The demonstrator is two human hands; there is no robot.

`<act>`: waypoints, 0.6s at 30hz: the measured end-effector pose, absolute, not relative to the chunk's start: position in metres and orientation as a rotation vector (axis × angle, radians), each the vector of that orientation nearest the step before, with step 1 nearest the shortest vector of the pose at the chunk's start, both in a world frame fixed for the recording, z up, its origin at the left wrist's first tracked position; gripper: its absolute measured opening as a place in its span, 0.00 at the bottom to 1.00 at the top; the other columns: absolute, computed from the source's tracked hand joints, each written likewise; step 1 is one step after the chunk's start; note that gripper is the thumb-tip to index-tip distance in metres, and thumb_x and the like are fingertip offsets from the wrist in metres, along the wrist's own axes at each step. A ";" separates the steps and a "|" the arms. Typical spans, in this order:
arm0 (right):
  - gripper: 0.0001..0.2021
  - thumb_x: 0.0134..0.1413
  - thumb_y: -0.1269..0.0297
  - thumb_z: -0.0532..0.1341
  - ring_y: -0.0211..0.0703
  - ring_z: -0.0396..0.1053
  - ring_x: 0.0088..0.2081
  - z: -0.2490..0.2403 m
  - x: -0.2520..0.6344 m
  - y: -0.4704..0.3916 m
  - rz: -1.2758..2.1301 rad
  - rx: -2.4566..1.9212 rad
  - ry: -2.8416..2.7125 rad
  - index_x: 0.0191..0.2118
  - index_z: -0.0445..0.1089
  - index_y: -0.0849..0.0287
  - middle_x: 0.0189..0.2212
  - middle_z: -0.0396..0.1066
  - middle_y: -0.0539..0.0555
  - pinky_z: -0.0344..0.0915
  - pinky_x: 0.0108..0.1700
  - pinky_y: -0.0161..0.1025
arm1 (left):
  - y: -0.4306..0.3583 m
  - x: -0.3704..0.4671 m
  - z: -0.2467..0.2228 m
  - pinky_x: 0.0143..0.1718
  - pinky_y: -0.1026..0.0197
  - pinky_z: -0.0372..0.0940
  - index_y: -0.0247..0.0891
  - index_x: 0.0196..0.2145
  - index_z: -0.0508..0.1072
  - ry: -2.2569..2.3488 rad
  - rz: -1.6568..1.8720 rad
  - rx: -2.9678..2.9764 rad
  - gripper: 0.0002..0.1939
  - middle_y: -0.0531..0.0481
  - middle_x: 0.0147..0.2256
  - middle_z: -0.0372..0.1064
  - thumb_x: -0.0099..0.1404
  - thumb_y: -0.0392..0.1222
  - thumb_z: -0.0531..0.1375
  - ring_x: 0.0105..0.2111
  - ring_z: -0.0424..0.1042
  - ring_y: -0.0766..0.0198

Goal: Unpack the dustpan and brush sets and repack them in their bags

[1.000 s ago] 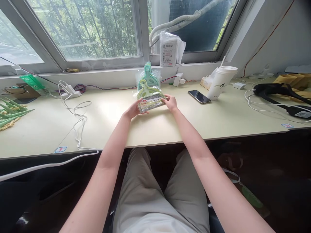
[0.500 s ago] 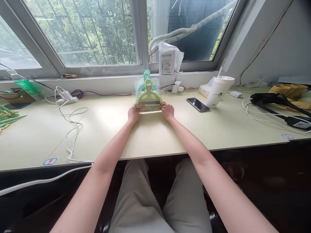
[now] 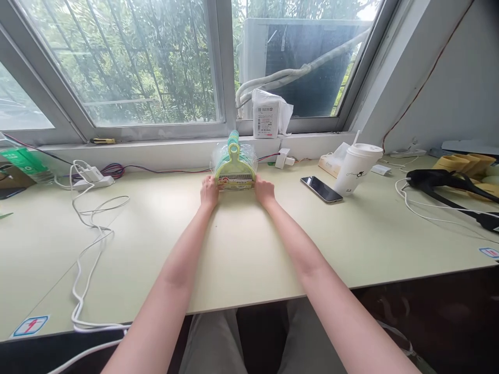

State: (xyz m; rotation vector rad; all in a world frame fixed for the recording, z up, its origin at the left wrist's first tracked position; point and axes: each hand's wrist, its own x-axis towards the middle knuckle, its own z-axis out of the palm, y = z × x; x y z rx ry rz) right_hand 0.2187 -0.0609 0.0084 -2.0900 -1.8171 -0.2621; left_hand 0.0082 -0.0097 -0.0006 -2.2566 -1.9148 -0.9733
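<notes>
A small yellow-green dustpan [image 3: 235, 168] stands upright near the back of the table, its handle with a hanging hole pointing up and a printed label along its lower edge. Behind it, teal dustpans [image 3: 233, 137] in clear plastic lean toward the window sill; how many is hidden. My left hand [image 3: 209, 191] is closed on the left lower side of the yellow-green dustpan. On the opposite side, my right hand [image 3: 264, 190] grips the right lower edge, its fingertips partly hidden.
Right of the dustpans lie a phone [image 3: 321, 189], a white lidded cup [image 3: 357, 169] with a straw and a tissue box [image 3: 329, 164]. A power strip [image 3: 93, 183] with loose white cables [image 3: 93, 228] is at left. A wrapped package [image 3: 266, 119] stands on the sill.
The view has tilted upward, so things sit lower in the picture. The yellow-green dustpan is now closer against the teal ones behind it, with both hands still at its sides.
</notes>
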 end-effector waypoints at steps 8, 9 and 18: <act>0.20 0.71 0.60 0.45 0.52 0.76 0.43 0.005 0.217 -0.024 -0.209 -2.147 -1.717 0.62 0.55 0.63 0.40 0.77 0.67 0.67 0.40 0.40 | 0.013 0.010 -0.004 0.51 0.49 0.64 0.35 0.62 0.56 -1.906 -0.939 -2.208 0.28 0.35 0.55 0.63 0.68 0.44 0.56 0.56 0.62 0.45; 0.20 0.71 0.60 0.45 0.53 0.76 0.42 0.004 0.217 -0.021 -0.202 -2.146 -1.715 0.62 0.54 0.64 0.40 0.76 0.67 0.67 0.40 0.41 | 0.014 0.009 -0.005 0.51 0.49 0.64 0.35 0.64 0.54 -1.930 -0.960 -2.213 0.29 0.35 0.55 0.63 0.69 0.45 0.56 0.57 0.61 0.45; 0.21 0.70 0.62 0.44 0.54 0.75 0.42 -0.002 0.217 -0.017 -0.166 -2.133 -1.714 0.63 0.54 0.65 0.41 0.75 0.68 0.66 0.41 0.43 | 0.016 0.008 -0.008 0.54 0.44 0.60 0.34 0.57 0.65 -2.006 -0.722 -2.313 0.22 0.33 0.54 0.66 0.72 0.48 0.47 0.57 0.60 0.43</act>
